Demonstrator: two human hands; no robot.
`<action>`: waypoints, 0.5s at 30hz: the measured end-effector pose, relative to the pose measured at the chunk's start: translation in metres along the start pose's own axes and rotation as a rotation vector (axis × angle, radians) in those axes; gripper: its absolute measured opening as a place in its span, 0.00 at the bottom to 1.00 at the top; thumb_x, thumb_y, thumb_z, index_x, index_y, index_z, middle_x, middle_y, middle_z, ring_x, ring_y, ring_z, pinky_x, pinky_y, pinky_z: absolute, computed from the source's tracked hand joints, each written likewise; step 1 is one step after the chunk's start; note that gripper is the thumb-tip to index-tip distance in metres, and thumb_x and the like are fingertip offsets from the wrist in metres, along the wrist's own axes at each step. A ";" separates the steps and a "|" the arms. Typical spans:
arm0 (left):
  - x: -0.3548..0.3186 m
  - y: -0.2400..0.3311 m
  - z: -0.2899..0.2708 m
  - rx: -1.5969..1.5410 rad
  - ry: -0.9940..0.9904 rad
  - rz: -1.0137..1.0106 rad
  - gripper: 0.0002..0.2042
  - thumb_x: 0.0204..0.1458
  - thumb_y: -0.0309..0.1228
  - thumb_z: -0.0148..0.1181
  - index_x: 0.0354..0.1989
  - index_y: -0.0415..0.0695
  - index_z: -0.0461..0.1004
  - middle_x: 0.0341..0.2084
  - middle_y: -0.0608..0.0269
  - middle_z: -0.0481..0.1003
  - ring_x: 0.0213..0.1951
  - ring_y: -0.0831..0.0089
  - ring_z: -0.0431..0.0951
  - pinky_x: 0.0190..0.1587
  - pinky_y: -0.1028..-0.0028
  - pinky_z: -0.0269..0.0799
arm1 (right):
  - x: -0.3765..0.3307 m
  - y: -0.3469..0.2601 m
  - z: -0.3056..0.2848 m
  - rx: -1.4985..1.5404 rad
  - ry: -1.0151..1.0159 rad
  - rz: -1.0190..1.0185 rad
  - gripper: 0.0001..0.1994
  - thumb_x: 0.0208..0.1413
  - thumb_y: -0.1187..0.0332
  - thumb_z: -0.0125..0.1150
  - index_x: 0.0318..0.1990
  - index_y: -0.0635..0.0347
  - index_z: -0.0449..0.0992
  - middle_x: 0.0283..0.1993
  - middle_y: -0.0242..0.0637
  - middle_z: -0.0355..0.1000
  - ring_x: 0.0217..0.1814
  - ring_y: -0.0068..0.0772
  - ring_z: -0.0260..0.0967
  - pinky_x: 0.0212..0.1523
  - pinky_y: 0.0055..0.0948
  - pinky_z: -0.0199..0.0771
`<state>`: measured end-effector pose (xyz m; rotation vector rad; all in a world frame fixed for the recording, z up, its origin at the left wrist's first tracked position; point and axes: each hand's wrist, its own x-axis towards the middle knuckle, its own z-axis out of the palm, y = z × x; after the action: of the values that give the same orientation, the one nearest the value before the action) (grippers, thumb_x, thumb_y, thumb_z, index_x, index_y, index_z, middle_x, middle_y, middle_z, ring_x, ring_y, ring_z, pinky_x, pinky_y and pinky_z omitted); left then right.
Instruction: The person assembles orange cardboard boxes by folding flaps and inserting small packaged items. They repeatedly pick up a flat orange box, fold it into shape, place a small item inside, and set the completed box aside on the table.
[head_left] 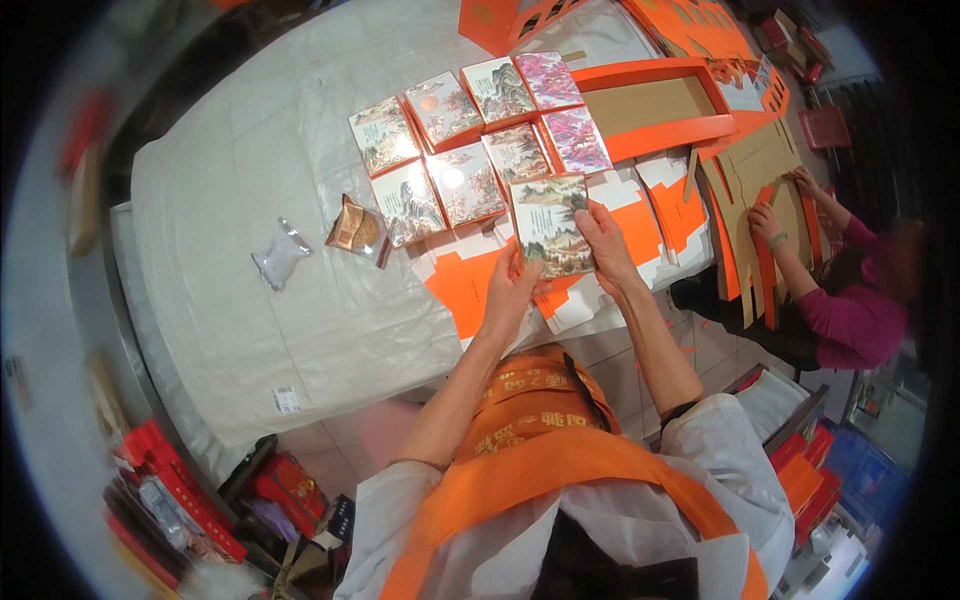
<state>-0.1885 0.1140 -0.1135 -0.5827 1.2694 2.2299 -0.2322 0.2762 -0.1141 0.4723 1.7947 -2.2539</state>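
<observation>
1. Clear plastic wrapper [279, 252]: crumpled and empty-looking, it lies on the surface [230, 180], well left of the hands. The surface wears a pale, creased cover.
2. Gold foil packet [353, 228]: small and shiny, it lies just left of the box rows, close to the nearest box.
3. Rows of small square boxes [470, 130]: eight in two slanting rows, edges touching, faces up. Each has a glossy printed landscape lid over an orange rim; the tight packing appears to keep them in order as a set.
4. Left hand [508, 290]: closed on the near-left corner of the held box [550, 225], fingers beneath it, thumb on top.
5. Held box: a flat square carton with a mountain-and-tree print, lifted just above the surface at the near-right end of the rows, face up to the person.
6. Right hand [603, 240]: grips the box's right edge, fingers curled over the far corner, so both hands steady it level.
7. Flat die-cut cardboard blanks [640, 215]: white and orange, stacked under and right of the hands.
8. Open orange tray [665, 105]: brown inside, far right.
9. Another person's hands [775, 215]: pressing on orange-edged cardboard at the right.
</observation>
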 end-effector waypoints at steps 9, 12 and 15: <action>0.046 -0.025 0.005 -0.141 -0.018 0.055 0.24 0.56 0.31 0.52 0.58 0.36 0.55 0.42 0.62 0.69 0.40 0.77 0.73 0.40 0.78 0.72 | -0.019 0.037 -0.008 0.598 -0.069 0.327 0.16 0.59 0.59 0.50 0.49 0.59 0.65 0.41 0.35 0.70 0.37 0.24 0.68 0.31 0.20 0.70; 0.048 -0.031 0.007 -0.138 0.095 0.095 0.24 0.56 0.32 0.51 0.59 0.36 0.54 0.42 0.60 0.70 0.40 0.76 0.73 0.41 0.77 0.71 | 0.006 0.057 -0.011 0.631 -0.070 0.298 0.13 0.58 0.60 0.52 0.44 0.59 0.68 0.35 0.34 0.70 0.33 0.22 0.67 0.28 0.19 0.68; 0.034 -0.037 -0.013 -0.068 0.195 0.099 0.23 0.57 0.32 0.50 0.58 0.35 0.55 0.39 0.59 0.71 0.39 0.75 0.73 0.40 0.78 0.71 | 0.048 0.070 -0.020 0.640 -0.021 0.282 0.10 0.57 0.64 0.54 0.41 0.59 0.69 0.32 0.33 0.70 0.30 0.22 0.65 0.26 0.22 0.67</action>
<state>-0.1909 0.1266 -0.1643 -0.7958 1.3473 2.3523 -0.2488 0.2806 -0.1998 0.7470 0.8835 -2.5588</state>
